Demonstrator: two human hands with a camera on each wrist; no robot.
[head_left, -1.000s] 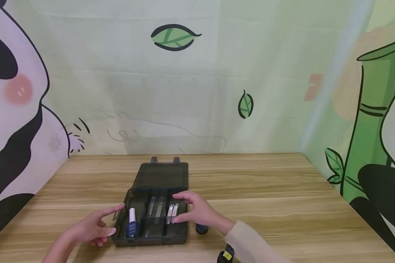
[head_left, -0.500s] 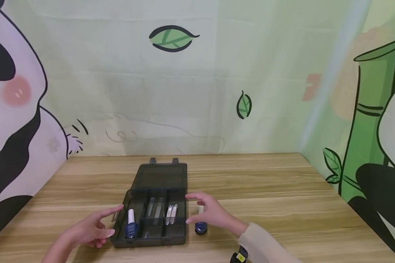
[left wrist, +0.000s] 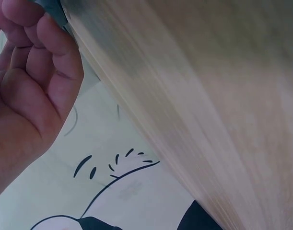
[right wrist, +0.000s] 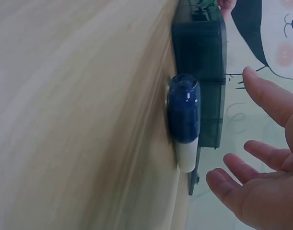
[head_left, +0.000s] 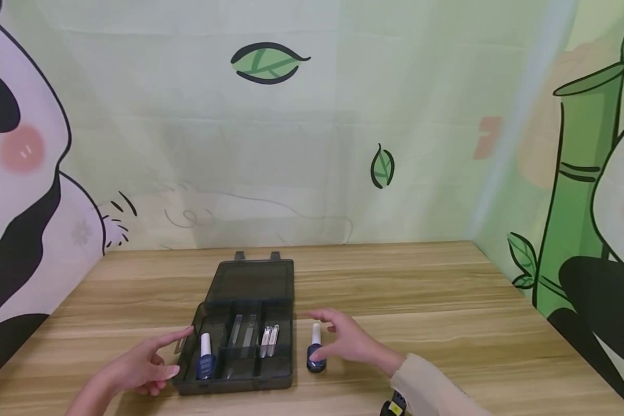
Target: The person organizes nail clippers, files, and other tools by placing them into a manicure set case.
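Blue bottle (head_left: 205,359) inside dark case (head_left: 239,381)

Wooden table (head_left: 447,300) — panda-and-bamboo backdrop (head_left: 312,144) behind, 2 green leaves (head_left: 268,60) printed on it.

A wooden table (head_left: 447,323) with pale lengthwise grain fills the lower part of the head view and runs back to a wall (head_left: 312,144) hung with light green cloth. The cloth is printed with two dark-outlined green leaves, one large leaf (head_left: 267,60) high up and a smaller leaf (head_left: 382,166) lower down. A cartoon panda (head_left: 21,173) with a pink cheek covers the left side wall. On the right side wall stand a green bamboo stalk (head_left: 577,190) and part of another panda (head_left: 619,242). The light is soft and even, with faint shadows on the cloth.
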